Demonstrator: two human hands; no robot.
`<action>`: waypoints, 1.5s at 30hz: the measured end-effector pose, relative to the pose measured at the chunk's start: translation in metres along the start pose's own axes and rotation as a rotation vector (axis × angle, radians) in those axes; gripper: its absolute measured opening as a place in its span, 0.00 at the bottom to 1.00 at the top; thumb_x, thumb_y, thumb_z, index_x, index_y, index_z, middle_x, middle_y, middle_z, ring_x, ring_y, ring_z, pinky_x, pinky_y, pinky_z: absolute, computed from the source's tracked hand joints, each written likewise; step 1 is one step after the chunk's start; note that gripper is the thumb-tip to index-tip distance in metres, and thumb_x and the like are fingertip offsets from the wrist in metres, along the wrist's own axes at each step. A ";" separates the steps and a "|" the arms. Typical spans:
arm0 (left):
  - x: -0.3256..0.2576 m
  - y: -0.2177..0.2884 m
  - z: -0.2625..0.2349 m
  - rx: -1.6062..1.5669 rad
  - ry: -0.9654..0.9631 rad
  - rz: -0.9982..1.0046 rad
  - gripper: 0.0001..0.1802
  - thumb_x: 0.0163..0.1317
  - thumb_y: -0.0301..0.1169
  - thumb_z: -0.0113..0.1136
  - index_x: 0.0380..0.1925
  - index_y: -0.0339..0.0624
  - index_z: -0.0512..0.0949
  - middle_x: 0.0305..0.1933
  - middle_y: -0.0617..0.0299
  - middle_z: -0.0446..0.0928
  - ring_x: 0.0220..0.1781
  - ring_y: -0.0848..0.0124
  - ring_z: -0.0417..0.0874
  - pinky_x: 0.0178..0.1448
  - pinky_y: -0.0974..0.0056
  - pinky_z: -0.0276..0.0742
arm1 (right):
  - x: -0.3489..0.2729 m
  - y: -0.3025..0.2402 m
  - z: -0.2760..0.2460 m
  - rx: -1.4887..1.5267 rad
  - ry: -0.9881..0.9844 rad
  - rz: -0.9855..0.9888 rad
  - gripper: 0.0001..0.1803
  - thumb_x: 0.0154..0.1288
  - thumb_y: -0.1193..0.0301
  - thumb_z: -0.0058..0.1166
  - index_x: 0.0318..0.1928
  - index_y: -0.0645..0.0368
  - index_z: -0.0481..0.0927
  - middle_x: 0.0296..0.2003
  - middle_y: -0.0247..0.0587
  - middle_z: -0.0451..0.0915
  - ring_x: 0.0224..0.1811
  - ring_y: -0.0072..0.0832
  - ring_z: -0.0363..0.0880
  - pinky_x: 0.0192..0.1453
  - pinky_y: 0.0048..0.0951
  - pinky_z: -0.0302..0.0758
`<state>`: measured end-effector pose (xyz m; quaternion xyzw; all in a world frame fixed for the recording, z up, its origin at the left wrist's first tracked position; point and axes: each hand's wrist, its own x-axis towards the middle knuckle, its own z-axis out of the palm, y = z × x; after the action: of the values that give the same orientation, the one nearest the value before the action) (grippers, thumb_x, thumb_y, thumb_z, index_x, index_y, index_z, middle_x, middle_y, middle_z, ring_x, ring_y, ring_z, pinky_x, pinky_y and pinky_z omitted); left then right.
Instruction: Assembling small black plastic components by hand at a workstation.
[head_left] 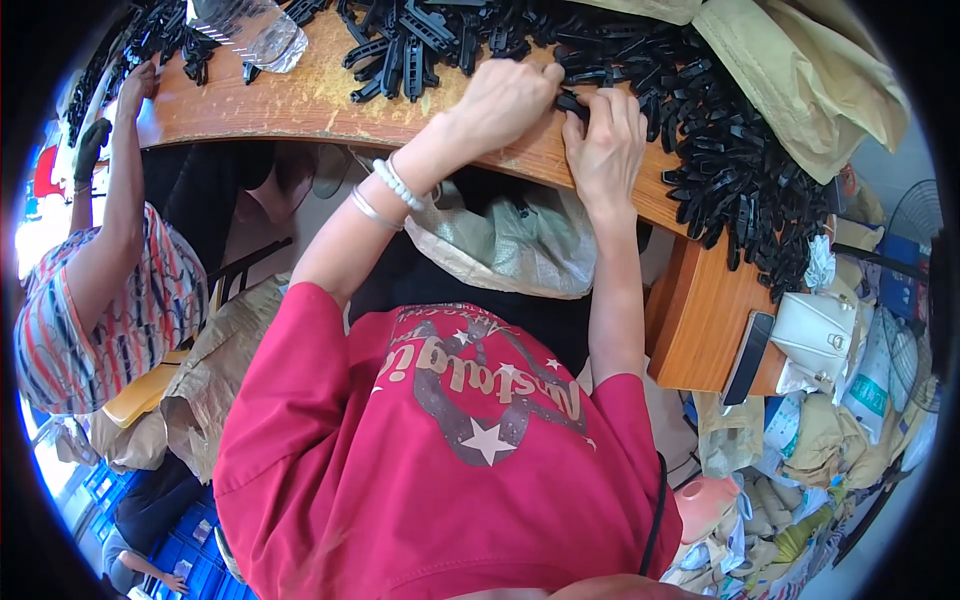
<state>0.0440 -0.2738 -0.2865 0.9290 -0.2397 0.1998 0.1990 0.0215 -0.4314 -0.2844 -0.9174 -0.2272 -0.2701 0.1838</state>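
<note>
Both of my hands meet at the edge of a wooden table [300, 112]. My left hand [508, 100], with a beaded bracelet and a bangle on its wrist, is closed, its fingertips pressed on one end of a small black plastic part [571, 102]. Thumb and curled fingers of my right hand [606, 148] grip the same part from the other side. Much of the part is hidden by my fingers. Just beyond my hands lies a heap of similar black plastic pieces [745, 170], which spreads toward the right end of the table.
Longer slotted black pieces [413, 60] lie left of my hands, near a clear plastic container [262, 38]. Below the table edge hangs an open woven sack [470, 262]. A white bag [815, 335] and a dark phone [747, 357] are at right. Another person [115, 300] works at left.
</note>
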 end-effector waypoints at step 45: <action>-0.044 0.034 -0.055 -0.798 -0.027 -0.128 0.17 0.58 0.25 0.61 0.48 0.32 0.76 0.37 0.53 0.82 0.33 0.76 0.83 0.34 0.71 0.80 | -0.027 -0.027 -0.039 1.342 0.065 0.596 0.19 0.51 0.86 0.61 0.46 0.68 0.75 0.42 0.42 0.77 0.43 0.20 0.76 0.48 0.19 0.73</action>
<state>-0.0240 -0.2596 -0.2518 0.7944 -0.2425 0.0660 0.5530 -0.0286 -0.4356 -0.2636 -0.6218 -0.0790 -0.0384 0.7783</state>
